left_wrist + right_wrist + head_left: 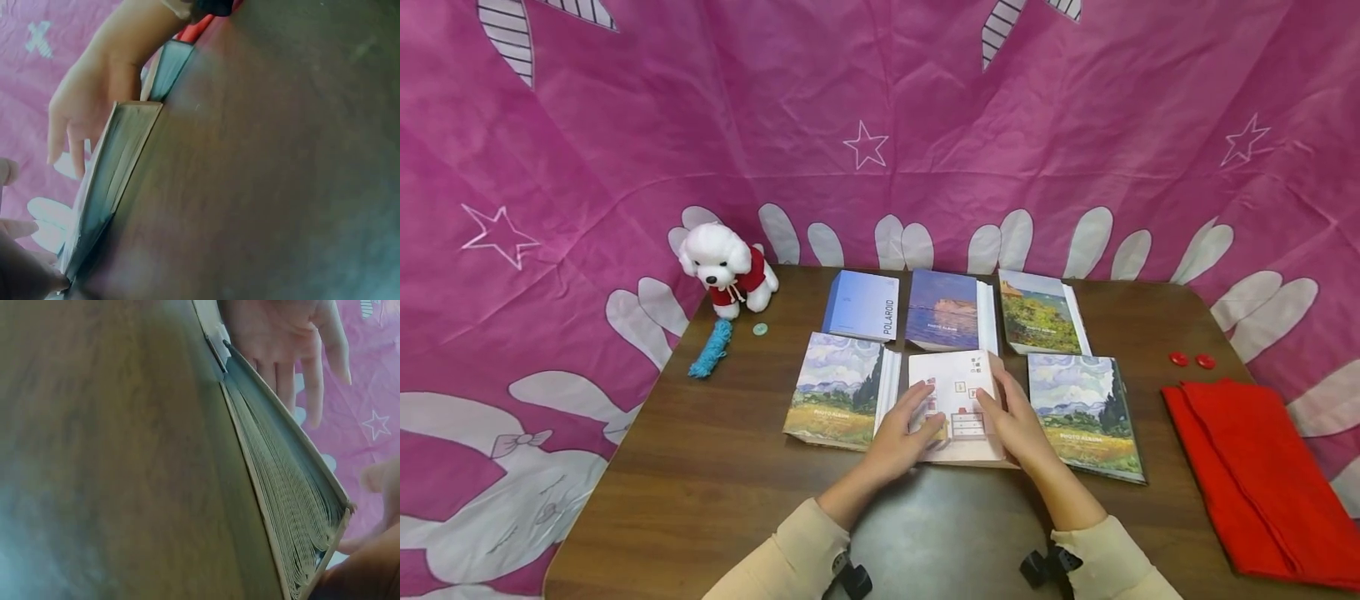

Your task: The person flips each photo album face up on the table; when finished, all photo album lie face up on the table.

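Observation:
A thick pale-pink photo album [967, 427] with a printed drawer chest lies closed at the front middle of the table, between both hands. My left hand [897, 433] rests at its left side, fingers loosely spread over the cover. At the right side, my right hand [1019, 427] lies along the spine edge with the thumb over the cover. The right wrist view shows the album's stacked pages [281, 481] between its covers. Landscape-painted albums flank it: one on the left [835, 392], another on the right [1082, 417].
Behind stand a blue Polaroid album [863, 304], a sea-cliff album [942, 310] and a garden album [1037, 312]. A white plush dog [722, 262], blue yarn [711, 348] and a green disc [761, 329] lie left. Red discs [1178, 359] and folded red cloth [1255, 475] are right.

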A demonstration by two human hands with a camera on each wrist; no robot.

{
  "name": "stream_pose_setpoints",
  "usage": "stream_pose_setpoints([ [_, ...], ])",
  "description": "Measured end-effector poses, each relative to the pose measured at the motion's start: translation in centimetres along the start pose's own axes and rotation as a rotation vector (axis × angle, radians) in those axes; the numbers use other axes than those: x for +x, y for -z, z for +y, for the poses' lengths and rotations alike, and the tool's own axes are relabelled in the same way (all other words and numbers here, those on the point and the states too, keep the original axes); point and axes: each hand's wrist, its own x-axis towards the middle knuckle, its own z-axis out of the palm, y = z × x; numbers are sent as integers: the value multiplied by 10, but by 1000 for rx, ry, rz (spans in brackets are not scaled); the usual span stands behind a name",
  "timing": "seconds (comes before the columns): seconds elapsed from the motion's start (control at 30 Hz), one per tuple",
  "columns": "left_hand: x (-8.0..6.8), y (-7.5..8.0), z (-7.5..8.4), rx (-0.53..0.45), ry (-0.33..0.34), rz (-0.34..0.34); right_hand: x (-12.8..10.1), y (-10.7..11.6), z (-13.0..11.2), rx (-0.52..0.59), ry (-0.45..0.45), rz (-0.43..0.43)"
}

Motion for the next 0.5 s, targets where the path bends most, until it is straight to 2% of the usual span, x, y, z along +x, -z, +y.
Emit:
stream_pose_setpoints([
  [0.23, 4, -4, -1, 34, 23, -10, -5, -4, -9, 235, -84, 71],
  [0.37, 7, -9, -2, 30, 27, -4, -6, -5, -13, 453, -137, 164],
  [0.5, 7, -13, -2, 9, 33, 3, -6, -4, -12, 660, -138, 249],
])
